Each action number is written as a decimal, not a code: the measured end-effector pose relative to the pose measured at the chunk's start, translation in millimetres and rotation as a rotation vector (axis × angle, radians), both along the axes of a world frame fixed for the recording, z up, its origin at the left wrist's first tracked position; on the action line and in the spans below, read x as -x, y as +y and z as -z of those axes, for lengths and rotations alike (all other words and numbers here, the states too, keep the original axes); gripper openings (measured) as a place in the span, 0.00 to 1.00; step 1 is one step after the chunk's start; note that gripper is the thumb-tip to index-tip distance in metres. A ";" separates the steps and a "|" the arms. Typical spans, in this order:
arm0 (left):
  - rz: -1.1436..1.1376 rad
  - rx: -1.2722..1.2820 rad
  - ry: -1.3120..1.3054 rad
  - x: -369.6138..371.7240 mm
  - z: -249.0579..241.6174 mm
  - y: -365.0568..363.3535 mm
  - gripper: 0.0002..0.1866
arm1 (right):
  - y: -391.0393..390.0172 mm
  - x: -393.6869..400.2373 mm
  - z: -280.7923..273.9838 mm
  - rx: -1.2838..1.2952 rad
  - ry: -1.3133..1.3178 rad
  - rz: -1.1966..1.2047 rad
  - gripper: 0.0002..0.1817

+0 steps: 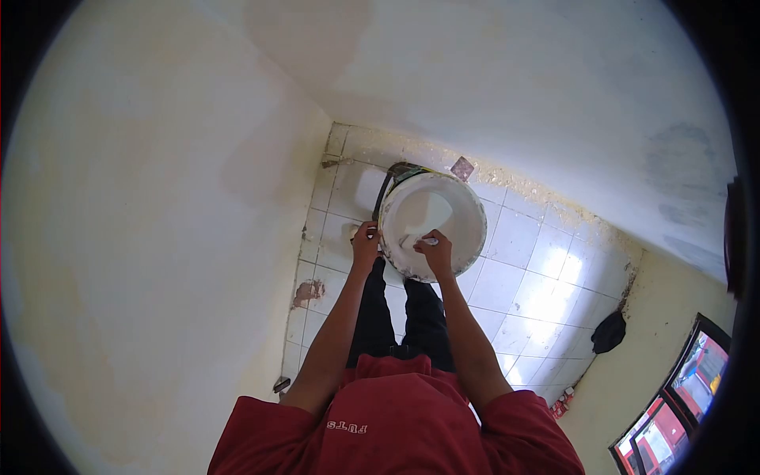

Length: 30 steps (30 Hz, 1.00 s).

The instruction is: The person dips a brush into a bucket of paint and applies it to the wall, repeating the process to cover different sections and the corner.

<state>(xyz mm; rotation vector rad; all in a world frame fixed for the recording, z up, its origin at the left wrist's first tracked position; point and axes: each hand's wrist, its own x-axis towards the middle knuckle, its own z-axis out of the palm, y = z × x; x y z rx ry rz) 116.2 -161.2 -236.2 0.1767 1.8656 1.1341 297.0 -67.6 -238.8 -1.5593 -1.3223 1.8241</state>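
A large round white bucket (475, 207) stands in front of my legs, its rim smeared and a whitish material inside. My right hand (435, 245) is over the bucket's near part, fingers closed round the handle of a small tool (408, 241) whose pale end points left inside the bucket. At the bucket's left edge is my left hand (366, 240), its fingers bent near the rim. A small pale object lies just left of that hand; whether the fingers grip the rim or anything else is too small to tell.
White floor tiles (514, 237) run between patchy walls. A dark object (404, 169) sits behind the bucket, beside a reddish tile piece (462, 169). A black cloth or bag (609, 332) lies at the right wall, near a window (673, 396).
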 end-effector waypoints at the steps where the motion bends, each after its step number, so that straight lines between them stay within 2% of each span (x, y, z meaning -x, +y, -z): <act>1: 0.008 0.004 0.024 -0.5 1.9 -0.1 0.14 | -1.6 0.1 2.5 0.002 0.020 -0.029 0.05; 6: 0.009 0.011 0.019 -1.8 0.5 0.2 0.14 | 10.7 -2.7 1.6 -0.012 0.030 -0.161 0.06; 8: 0.004 0.018 0.012 0.7 2.3 0.1 0.14 | 17.3 -3.1 -0.7 -0.205 -0.030 -0.275 0.05; 9: 0.003 0.015 -0.011 1.2 2.0 0.3 0.14 | 21.5 -2.7 -7.3 -0.208 -0.028 -0.276 0.05; 11: 0.004 0.014 -0.034 1.7 2.3 -1.3 0.14 | 26.2 -3.4 -22.6 -0.304 -0.091 -0.485 0.05; 17: 0.000 -0.004 -0.026 0.4 1.4 -0.6 0.14 | 21.5 7.4 -22.8 -0.210 -0.016 -0.533 0.05; 21: 0.029 0.013 0.014 0.8 3.5 -1.2 0.14 | 22.9 8.4 -21.1 -0.271 0.003 -0.503 0.05; 23: 0.040 0.003 0.054 4.3 6.5 1.5 0.14 | 26.1 4.5 -28.6 -0.294 -0.061 -0.316 0.05; 24: 0.068 0.018 0.072 5.5 8.4 1.3 0.15 | 26.1 5.0 -35.7 -0.303 -0.054 -0.318 0.05; 26: 0.099 0.025 0.097 5.2 11.7 0.1 0.15 | 23.8 3.3 -51.2 -0.153 -0.034 -0.087 0.06; 27: 0.111 0.022 0.164 5.2 22.7 -0.2 0.16 | 23.7 4.2 -54.7 -0.166 -0.027 -0.083 0.06; 29: 0.117 0.014 0.234 -0.6 22.6 -0.7 0.17 | 17.9 1.9 -57.2 -0.461 -0.153 -0.041 0.05; 30: 0.092 -0.023 0.326 -4.5 16.5 1.4 0.18 | 15.8 -0.2 -63.3 -0.469 -0.149 -0.037 0.05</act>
